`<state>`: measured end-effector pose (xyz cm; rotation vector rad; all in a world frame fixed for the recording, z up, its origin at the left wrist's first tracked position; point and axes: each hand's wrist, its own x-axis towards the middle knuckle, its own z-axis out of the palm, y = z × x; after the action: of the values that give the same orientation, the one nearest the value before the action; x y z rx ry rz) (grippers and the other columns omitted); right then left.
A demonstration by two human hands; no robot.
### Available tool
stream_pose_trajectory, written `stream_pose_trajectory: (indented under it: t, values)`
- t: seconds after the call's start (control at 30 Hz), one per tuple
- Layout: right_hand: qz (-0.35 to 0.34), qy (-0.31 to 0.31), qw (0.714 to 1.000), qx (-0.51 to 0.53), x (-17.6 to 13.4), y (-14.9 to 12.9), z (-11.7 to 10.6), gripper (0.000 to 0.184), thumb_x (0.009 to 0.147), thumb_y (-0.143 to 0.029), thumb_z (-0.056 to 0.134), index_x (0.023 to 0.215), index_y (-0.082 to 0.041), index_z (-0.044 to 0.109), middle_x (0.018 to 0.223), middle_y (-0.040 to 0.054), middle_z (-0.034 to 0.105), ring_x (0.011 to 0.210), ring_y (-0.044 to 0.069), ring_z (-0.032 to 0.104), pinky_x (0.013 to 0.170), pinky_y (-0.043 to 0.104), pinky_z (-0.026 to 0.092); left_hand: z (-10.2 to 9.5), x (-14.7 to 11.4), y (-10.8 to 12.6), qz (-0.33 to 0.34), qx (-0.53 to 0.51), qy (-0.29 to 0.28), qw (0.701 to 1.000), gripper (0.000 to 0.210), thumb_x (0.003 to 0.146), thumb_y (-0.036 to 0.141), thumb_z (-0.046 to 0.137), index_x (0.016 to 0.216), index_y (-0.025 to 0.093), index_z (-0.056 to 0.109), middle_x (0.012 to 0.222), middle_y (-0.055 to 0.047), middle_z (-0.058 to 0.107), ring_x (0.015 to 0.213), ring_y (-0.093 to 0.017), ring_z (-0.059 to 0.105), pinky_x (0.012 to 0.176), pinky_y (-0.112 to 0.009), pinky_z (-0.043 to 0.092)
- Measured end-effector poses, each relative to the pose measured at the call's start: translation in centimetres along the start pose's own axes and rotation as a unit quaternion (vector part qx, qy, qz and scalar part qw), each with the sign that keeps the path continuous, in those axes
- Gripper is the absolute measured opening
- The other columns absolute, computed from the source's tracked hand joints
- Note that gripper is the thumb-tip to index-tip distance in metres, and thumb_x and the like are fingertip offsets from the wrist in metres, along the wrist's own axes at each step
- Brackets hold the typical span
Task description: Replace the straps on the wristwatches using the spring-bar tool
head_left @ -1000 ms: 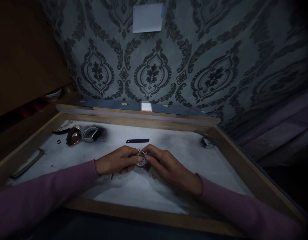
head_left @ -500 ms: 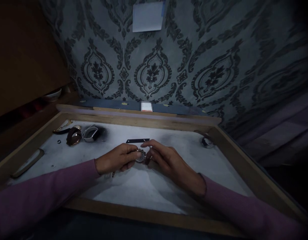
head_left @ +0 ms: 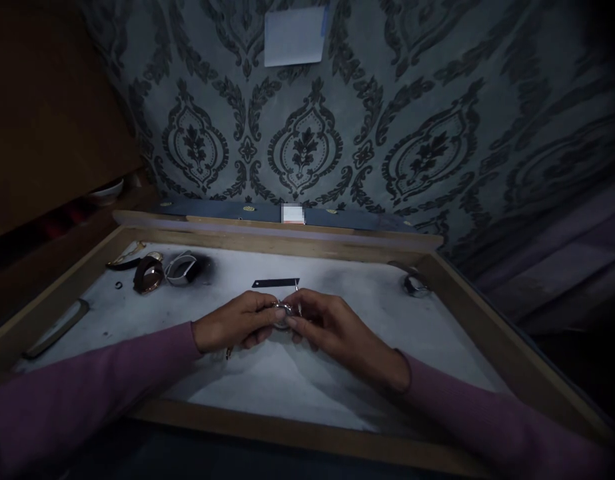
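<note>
A small round metal-cased watch is held over the middle of the white-lined tray. My left hand is closed on its left side, thumb on the face. My right hand closes on its right edge, thumb and fingers pressed together there. A thin, shiny metal piece sticks up by the right fingertips; its kind cannot be made out. Below my left fingers hangs a small gold-coloured bit, perhaps part of the strap. Just beyond the hands lies a dark snap-off knife blade.
A wooden-rimmed tray surrounds the work. At its back left are a brown watch, a white-strapped watch, a gold-and-black strap and a small dark ring. A curved band lies left, another watch right.
My right hand has moved left and closed in on the watch, its raised index finger now lowered. The watch has tilted, so its face shows less. My left hand keeps its hold.
</note>
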<state>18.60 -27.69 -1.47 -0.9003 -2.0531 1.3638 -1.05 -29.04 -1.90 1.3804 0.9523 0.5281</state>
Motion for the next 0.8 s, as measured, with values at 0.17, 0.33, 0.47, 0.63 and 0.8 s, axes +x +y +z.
stream_pose_trajectory:
  t: [0.17, 0.33, 0.47, 0.63, 0.8]
  values:
    - [-0.023, 0.005, 1.0, -0.008, -0.01, -0.11, -0.11, 0.012, 0.089, -0.025, 0.057, 0.092, -0.015, 0.063, 0.075, 0.0027, 0.064, 0.065, 0.014, 0.06, 0.059, 0.026, 0.046, 0.33, -0.16, -0.09, -0.007, -0.028, -0.004, 1.0, 0.04, 0.087, 0.057, 0.05, 0.082, 0.017, 0.049, 0.054, 0.008, 0.045, 0.038, -0.004, 0.034, 0.037, -0.018, 0.023]
    - [-0.033, 0.005, 0.998, -0.059, -0.13, -0.3, -0.28, 0.009, 0.09, -0.021, 0.056, 0.092, -0.015, 0.063, 0.074, 0.0025, 0.065, 0.063, 0.014, 0.057, 0.059, 0.026, 0.046, 0.5, -0.23, -0.23, -0.017, -0.04, -0.006, 0.999, 0.049, 0.086, 0.066, 0.046, 0.084, 0.017, 0.049, 0.052, 0.009, 0.043, 0.036, -0.004, 0.032, 0.035, -0.018, 0.024]
    - [-0.059, 0.006, 0.994, -0.089, -0.17, -0.39, -0.39, 0.009, 0.089, -0.018, 0.056, 0.092, -0.016, 0.064, 0.077, 0.0029, 0.067, 0.064, 0.014, 0.058, 0.057, 0.025, 0.045, 0.46, -0.18, -0.3, -0.026, -0.042, -0.016, 0.999, 0.05, 0.09, 0.065, 0.039, 0.081, 0.017, 0.051, 0.051, 0.008, 0.043, 0.035, -0.005, 0.032, 0.035, -0.017, 0.023]
    - [-0.073, 0.007, 0.991, -0.113, -0.14, -0.56, -0.49, 0.009, 0.088, -0.015, 0.057, 0.09, -0.016, 0.066, 0.076, 0.002, 0.067, 0.065, 0.013, 0.057, 0.056, 0.024, 0.042, 0.49, -0.15, -0.03, -0.043, -0.046, -0.024, 0.998, 0.053, 0.089, 0.066, 0.038, 0.07, 0.018, 0.046, 0.048, 0.007, 0.042, 0.034, -0.005, 0.031, 0.033, -0.017, 0.023]
    - [-0.079, -0.001, 0.99, -0.119, -0.17, -0.47, -0.57, 0.01, 0.087, -0.013, 0.058, 0.091, -0.016, 0.067, 0.077, 0.0012, 0.068, 0.063, 0.012, 0.056, 0.055, 0.023, 0.041, 0.48, -0.19, 0.15, -0.059, -0.039, -0.028, 0.997, 0.056, 0.087, 0.069, 0.039, 0.068, 0.017, 0.047, 0.047, 0.007, 0.043, 0.034, -0.005, 0.031, 0.033, -0.017, 0.024]
